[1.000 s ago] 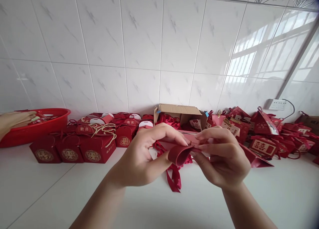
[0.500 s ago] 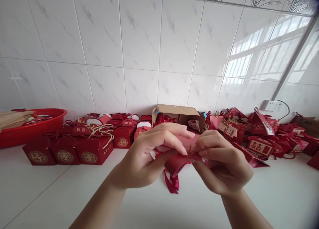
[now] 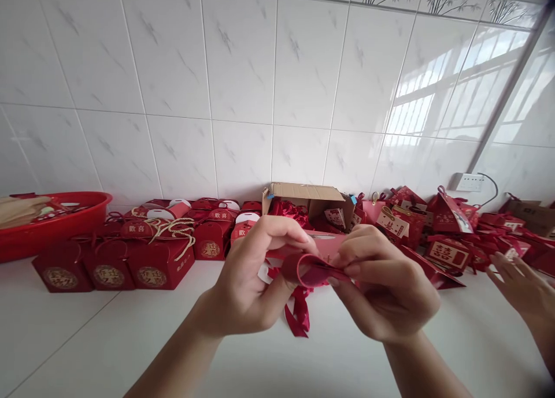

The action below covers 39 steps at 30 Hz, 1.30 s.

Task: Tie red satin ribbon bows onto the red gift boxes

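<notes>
A dark red strap [image 3: 293, 268], smooth like leather or card, is bent into a loop between my hands above the counter. My left hand [image 3: 254, 285] grips the rounded end of the loop between thumb and fingers. With thumb and fingertips pressed together, my right hand [image 3: 388, 279] pinches the strap's flattened end. Below the strap hangs or lies a shiny red ribbon [image 3: 300, 314]. Behind my fingers is a pinkish-red flat piece [image 3: 326, 245], mostly hidden, so I cannot tell whether it is a bag or a box.
Red gift boxes [image 3: 150, 265] stand at the left, beside a red basin [image 3: 82, 224]. An open cardboard box [image 3: 306, 191] sits against the tiled wall. More red gift boxes and bags [image 3: 448, 250] pile up at the right, with another person's hand [image 3: 518, 285] near them.
The strap's loop has turned so its round opening faces me. My left fingers have curled closer around it. Another person's hand has come into view at the right.
</notes>
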### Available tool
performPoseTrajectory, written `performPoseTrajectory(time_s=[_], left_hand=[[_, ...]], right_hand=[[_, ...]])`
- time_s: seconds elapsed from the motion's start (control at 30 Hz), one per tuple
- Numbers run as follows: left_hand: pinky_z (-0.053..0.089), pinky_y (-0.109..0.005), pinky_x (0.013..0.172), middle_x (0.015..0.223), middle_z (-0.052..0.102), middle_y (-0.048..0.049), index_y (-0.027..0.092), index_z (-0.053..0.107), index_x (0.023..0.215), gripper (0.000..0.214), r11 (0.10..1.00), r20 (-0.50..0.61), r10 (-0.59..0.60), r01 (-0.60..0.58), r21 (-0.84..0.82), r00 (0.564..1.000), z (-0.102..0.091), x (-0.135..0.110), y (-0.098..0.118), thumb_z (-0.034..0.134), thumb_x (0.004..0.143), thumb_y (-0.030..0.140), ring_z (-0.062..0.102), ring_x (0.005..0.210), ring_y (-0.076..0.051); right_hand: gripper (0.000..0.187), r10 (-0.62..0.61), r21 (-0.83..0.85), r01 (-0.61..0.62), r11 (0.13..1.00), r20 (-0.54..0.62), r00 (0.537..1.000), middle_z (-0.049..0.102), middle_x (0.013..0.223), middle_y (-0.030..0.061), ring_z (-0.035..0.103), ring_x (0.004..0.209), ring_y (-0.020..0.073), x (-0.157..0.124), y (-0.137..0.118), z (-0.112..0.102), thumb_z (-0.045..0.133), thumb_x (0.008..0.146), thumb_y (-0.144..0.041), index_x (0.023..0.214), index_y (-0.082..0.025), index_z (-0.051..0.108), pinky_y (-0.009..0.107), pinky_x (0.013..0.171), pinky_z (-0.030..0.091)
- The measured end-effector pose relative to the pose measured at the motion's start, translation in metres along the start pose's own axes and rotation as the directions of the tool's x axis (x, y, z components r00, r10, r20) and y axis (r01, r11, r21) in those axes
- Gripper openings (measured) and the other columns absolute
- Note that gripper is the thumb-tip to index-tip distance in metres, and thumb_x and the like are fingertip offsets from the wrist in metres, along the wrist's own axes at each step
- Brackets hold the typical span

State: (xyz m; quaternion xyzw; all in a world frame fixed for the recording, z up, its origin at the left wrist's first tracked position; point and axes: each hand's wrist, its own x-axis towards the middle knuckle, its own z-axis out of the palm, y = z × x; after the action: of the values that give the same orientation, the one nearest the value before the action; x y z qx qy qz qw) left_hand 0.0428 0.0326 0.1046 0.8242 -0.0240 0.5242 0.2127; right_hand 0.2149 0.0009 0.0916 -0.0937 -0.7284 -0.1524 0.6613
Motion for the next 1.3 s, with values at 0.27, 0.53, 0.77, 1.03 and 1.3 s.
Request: performPoseTrajectory(time_s=[0.27, 0.53, 0.77, 1.03, 1.3], left_hand=[[0.051, -0.022, 0.072, 0.092, 0.062, -0.0018, 0.020, 0.048, 0.107, 0.032, 0.964, -0.035, 0.044, -0.033, 0.263, 0.998, 0.001, 0.002, -0.008, 0.054, 0.083, -0.001, 0.061, 0.083, -0.011], [0.050, -0.025, 0.074, 0.088, 0.063, -0.0012, 0.021, 0.042, 0.108, 0.030, 0.979, -0.096, -0.073, 0.090, 0.182, 0.993, 0.005, 0.001, -0.006, 0.054, 0.086, 0.005, 0.061, 0.080, -0.011], [0.050, -0.024, 0.072, 0.086, 0.060, 0.0004, 0.022, 0.044, 0.103, 0.023, 0.975, -0.143, -0.192, 0.205, 0.081, 0.971, 0.010, 0.002, -0.012, 0.056, 0.087, 0.011, 0.062, 0.078, -0.011], [0.048, -0.022, 0.073, 0.082, 0.059, 0.0030, 0.024, 0.045, 0.103, 0.019, 0.948, -0.127, -0.310, 0.316, 0.028, 0.942, 0.008, 0.002, -0.015, 0.056, 0.089, 0.018, 0.060, 0.080, -0.010], [0.048, -0.028, 0.081, 0.099, 0.060, -0.0037, 0.021, 0.051, 0.102, 0.019, 0.890, 0.046, -0.456, 0.455, 0.013, 0.889, -0.009, 0.006, -0.010, 0.061, 0.086, 0.025, 0.057, 0.097, -0.017]], right_hand=[[0.020, 0.518, 0.174, -0.530, 0.830, 0.114, 0.848, 0.067, 0.096, 0.0057, 0.061, 0.103, 0.0223, 0.000, -0.003, -0.003, 0.065, 0.077, -0.005, 0.083, -0.021, 0.053, 0.040, 0.087, 0.051], [0.024, 0.500, 0.259, -0.490, 0.832, 0.032, 0.865, 0.066, 0.087, 0.0007, 0.061, 0.089, 0.0161, -0.002, -0.004, 0.002, 0.066, 0.075, -0.001, 0.078, -0.021, 0.054, 0.035, 0.082, 0.051], [0.030, 0.562, 0.280, -0.541, 0.793, 0.009, 0.827, 0.063, 0.081, -0.0014, 0.058, 0.077, 0.0122, -0.006, -0.003, 0.003, 0.064, 0.075, 0.000, 0.066, -0.020, 0.044, 0.027, 0.065, 0.048], [0.042, 0.590, 0.226, -0.569, 0.791, -0.033, 0.807, 0.063, 0.075, -0.0027, 0.057, 0.070, 0.0108, -0.007, -0.002, 0.008, 0.066, 0.074, -0.002, 0.061, -0.020, 0.030, 0.025, 0.062, 0.045], [0.035, 0.645, 0.131, -0.635, 0.762, -0.057, 0.762, 0.065, 0.075, -0.0024, 0.062, 0.076, 0.0138, -0.005, 0.000, 0.009, 0.069, 0.073, -0.008, 0.066, -0.021, 0.038, 0.027, 0.068, 0.048]])
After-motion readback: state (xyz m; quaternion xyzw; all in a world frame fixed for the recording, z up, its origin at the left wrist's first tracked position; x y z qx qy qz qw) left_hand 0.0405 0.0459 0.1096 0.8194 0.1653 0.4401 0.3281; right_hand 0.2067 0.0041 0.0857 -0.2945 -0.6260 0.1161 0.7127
